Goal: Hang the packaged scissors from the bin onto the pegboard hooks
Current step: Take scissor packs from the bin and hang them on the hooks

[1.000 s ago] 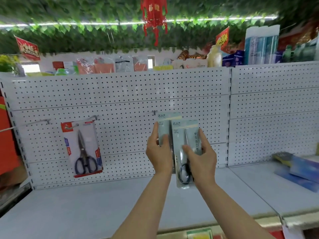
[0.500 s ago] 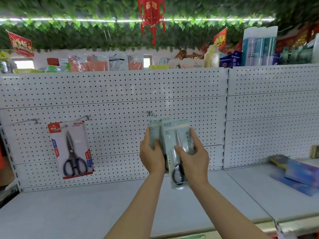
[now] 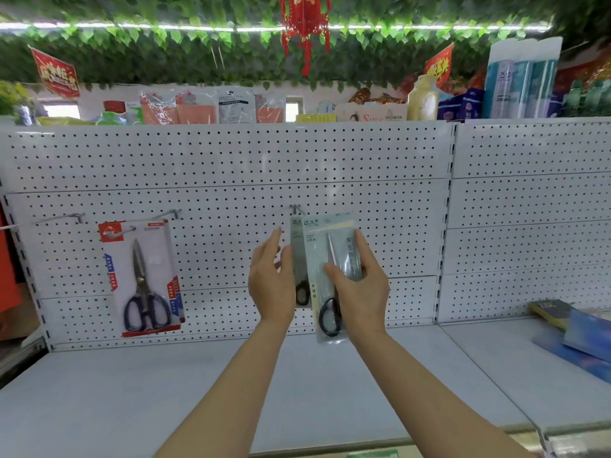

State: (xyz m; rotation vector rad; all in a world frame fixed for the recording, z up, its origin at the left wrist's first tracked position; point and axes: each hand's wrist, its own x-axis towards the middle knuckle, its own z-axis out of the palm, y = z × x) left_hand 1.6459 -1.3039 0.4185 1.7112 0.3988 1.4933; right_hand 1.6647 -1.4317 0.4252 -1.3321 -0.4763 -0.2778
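My right hand [image 3: 360, 289] is shut on a pale green scissors package [image 3: 325, 256], held upright in front of the white pegboard [image 3: 231, 160]. A second pale green package [image 3: 298, 259] sits behind and left of it, its top right under the middle hook [image 3: 296, 208], where it seems to hang. My left hand [image 3: 269, 279] is beside that package's left edge, fingers stretched up and loose, gripping nothing. Further left, a red-carded pair of black-handled scissors [image 3: 145, 279] hangs from another hook [image 3: 172, 213]. No bin is in view.
A bare hook [image 3: 77, 217] sticks out at the far left. The white shelf board [image 3: 165, 391] runs below the pegboard. Blue and yellow packages [image 3: 582, 335] lie on the shelf at the right. Assorted goods line the top of the unit.
My left hand has let go of the rear package and opened, leaving it under the middle hook. My right hand still holds the front package, now shifted a little to the right.
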